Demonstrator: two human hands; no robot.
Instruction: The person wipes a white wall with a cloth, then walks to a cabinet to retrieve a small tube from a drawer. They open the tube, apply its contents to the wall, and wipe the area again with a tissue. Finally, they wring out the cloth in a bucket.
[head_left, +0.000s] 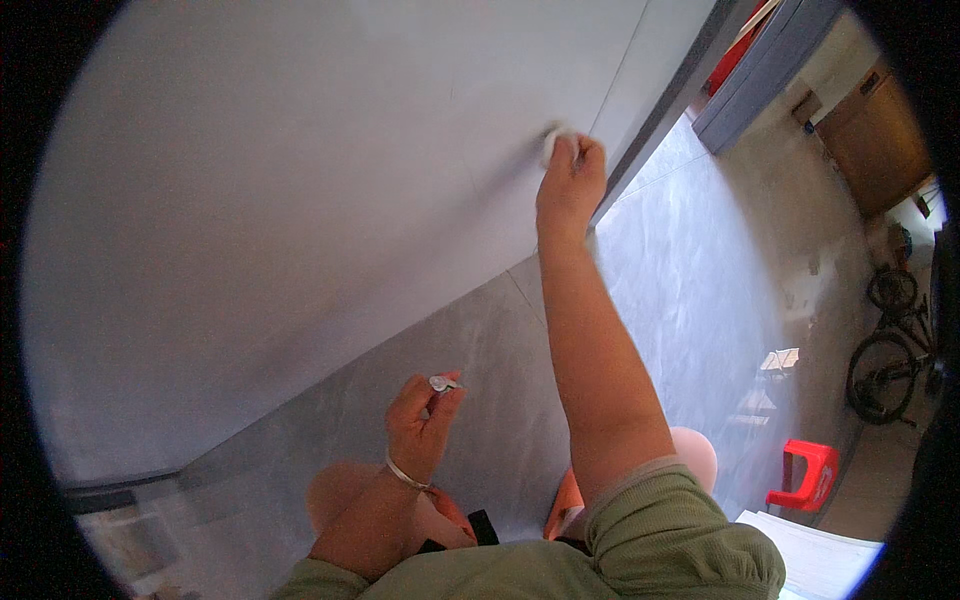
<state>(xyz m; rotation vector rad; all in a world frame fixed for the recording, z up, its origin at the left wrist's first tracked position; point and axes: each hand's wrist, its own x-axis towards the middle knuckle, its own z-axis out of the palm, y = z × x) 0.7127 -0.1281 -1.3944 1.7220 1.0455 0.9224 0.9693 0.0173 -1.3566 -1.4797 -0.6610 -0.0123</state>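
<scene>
My right hand (574, 180) reaches up against a pale, flat wall panel (315, 180), close to its dark vertical edge frame (667, 97). Pinched in its fingers is a white wad, perhaps tissue or cloth (553, 144), slightly blurred. A dark shadow runs across the panel to the left of the wad. Lower down, in front of my knees, my left hand (420, 420) holds a small crumpled white and silvery item (442, 383) between thumb and fingers; its exact kind is unclear. That hand is apart from the panel.
Grey floor tiles (465, 360) meet the panel's lower edge. Beyond the frame, at right, are a red plastic stool (806, 476), a bicycle (885, 367) and a brown wooden cabinet (874, 142). A white sheet-like surface (814, 551) lies at lower right. Orange footwear (564, 506) shows below me.
</scene>
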